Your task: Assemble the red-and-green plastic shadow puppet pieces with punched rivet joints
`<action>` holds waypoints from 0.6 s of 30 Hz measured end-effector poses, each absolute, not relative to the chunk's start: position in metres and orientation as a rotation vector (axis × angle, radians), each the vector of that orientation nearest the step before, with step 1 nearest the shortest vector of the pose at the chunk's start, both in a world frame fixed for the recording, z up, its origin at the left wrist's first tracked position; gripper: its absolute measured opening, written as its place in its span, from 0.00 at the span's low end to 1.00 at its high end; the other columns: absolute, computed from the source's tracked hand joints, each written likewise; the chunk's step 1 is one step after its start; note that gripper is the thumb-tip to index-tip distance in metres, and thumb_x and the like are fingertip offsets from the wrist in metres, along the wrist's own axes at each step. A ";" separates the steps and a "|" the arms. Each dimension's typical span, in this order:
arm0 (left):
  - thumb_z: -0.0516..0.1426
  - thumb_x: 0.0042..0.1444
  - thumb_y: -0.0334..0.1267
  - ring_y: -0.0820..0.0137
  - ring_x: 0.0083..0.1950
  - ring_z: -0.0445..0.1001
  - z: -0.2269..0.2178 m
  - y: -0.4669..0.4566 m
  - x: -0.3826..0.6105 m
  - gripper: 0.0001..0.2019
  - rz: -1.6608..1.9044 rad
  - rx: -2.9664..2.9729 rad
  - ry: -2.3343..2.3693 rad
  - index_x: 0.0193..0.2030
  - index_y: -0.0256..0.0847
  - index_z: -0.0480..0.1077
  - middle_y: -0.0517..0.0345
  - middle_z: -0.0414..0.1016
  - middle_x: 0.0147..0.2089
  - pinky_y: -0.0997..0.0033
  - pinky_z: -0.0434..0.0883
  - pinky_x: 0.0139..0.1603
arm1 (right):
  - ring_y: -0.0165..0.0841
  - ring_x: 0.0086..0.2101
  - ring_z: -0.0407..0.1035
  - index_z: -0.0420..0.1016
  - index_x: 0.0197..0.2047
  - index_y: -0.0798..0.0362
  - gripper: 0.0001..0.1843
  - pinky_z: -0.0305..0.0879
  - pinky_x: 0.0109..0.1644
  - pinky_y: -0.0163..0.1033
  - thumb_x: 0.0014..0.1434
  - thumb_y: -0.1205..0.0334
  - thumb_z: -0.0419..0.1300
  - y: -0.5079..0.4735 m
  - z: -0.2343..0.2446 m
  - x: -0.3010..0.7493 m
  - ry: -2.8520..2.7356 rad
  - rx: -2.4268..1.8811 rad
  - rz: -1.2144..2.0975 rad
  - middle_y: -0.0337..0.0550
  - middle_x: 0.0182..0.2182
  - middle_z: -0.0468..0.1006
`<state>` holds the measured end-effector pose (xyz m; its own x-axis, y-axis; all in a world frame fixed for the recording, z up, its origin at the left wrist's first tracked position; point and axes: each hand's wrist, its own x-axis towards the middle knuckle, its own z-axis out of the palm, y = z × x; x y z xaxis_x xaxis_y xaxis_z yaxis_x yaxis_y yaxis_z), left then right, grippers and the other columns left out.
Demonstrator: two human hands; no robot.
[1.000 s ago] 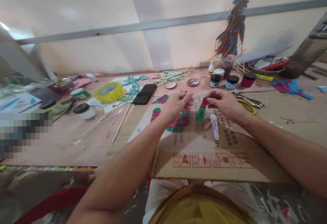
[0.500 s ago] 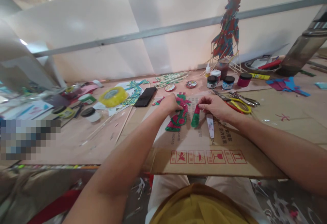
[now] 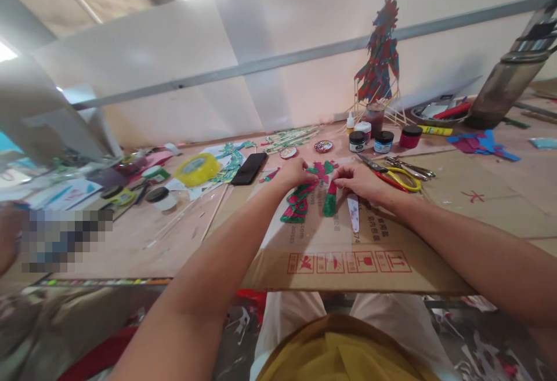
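Note:
My left hand (image 3: 298,174) is closed, thumb and fingers together, on a pink-and-green painted cut-out figure (image 3: 296,204) made of jointed-looking pieces. Its spiky upper part (image 3: 322,170) shows beyond the fingertips; the hand hides the middle. Between the thumb and fingers of my right hand (image 3: 355,181) is the pink upper end of a narrow painted strip (image 3: 329,203), whose wider green end points toward me. Just below the right hand, a white spotted strip (image 3: 354,214) lies on the cardboard (image 3: 322,242). A small pink-and-green piece (image 3: 270,175) sits left of my left hand.
Yellow-handled scissors (image 3: 404,178) and pliers lie right of my right hand. Behind stand paint jars (image 3: 383,141) and a red-blue figure (image 3: 383,56) on sticks. A phone (image 3: 249,169) and tape roll (image 3: 198,169) are leftward. Another person's hand (image 3: 8,233) shows at the left edge.
The figure's upper part has shifted right and its pieces lie differently under my left hand. My right hand still holds the strip. The view has tilted slightly, and another person's hand has appeared.

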<state>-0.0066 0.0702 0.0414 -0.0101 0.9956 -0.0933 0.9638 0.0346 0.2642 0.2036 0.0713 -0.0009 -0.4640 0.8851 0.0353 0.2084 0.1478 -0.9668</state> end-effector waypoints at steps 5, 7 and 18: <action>0.71 0.40 0.41 0.54 0.51 0.78 0.048 0.082 0.010 0.28 0.061 2.032 2.047 0.50 0.38 0.76 0.44 0.81 0.50 0.67 0.70 0.47 | 0.27 0.25 0.67 0.76 0.31 0.55 0.06 0.65 0.29 0.32 0.48 0.64 0.65 0.073 -0.002 0.204 -1.825 -1.020 1.375 0.36 0.25 0.76; 0.72 0.36 0.40 0.52 0.50 0.78 0.052 0.087 0.014 0.27 0.005 1.997 2.062 0.46 0.36 0.77 0.42 0.81 0.49 0.65 0.71 0.47 | 0.27 0.24 0.67 0.76 0.31 0.55 0.05 0.65 0.29 0.32 0.48 0.65 0.65 0.074 -0.002 0.203 -1.826 -1.015 1.398 0.36 0.25 0.75; 0.71 0.41 0.44 0.67 0.28 0.72 0.056 0.083 0.004 0.14 0.190 1.789 1.925 0.24 0.42 0.71 0.61 0.69 0.22 0.70 0.65 0.29 | 0.26 0.23 0.64 0.75 0.30 0.54 0.04 0.63 0.28 0.32 0.48 0.66 0.63 0.072 0.000 0.203 -1.783 -0.981 1.344 0.35 0.24 0.74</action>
<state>0.0042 0.0831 0.0558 -0.0098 0.9648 -0.2628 0.8948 0.1258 0.4285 0.2034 0.0725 0.0004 -0.4774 0.8749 0.0816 0.1624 0.1792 -0.9703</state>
